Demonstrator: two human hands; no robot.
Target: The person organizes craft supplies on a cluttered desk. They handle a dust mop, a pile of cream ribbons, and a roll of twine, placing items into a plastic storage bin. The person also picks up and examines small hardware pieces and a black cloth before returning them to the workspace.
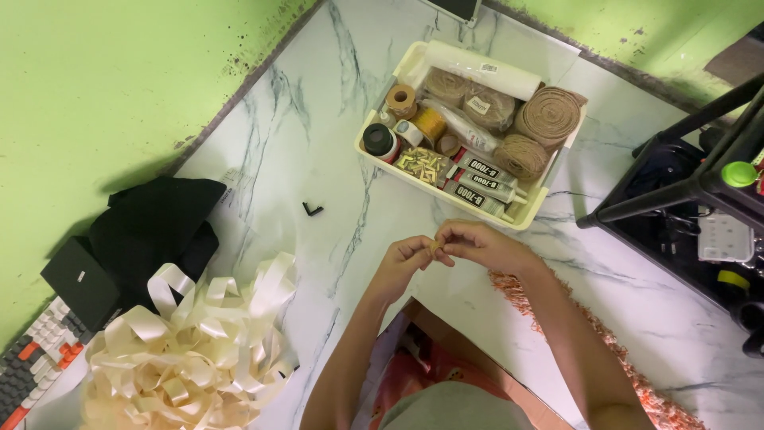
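My left hand [404,261] and my right hand [477,243] meet over the white marbled floor, fingertips pinched together on a small gold-coloured piece [436,246]. Just beyond them stands a cream tray [535,213] holding jute twine rolls [547,115], glue tubes [481,187], a black-capped jar [379,140], small spools and a pile of little gold pieces [422,165]. A heap of cream ribbon [199,350] lies at my lower left, well away from both hands.
A small black clip [312,209] lies on the floor left of the tray. Black cloth and a black box [151,231] sit by the green wall, a keyboard [32,358] at the far left. A black rack [700,183] stands right. An orange fringed mat [637,374] lies under my right arm.
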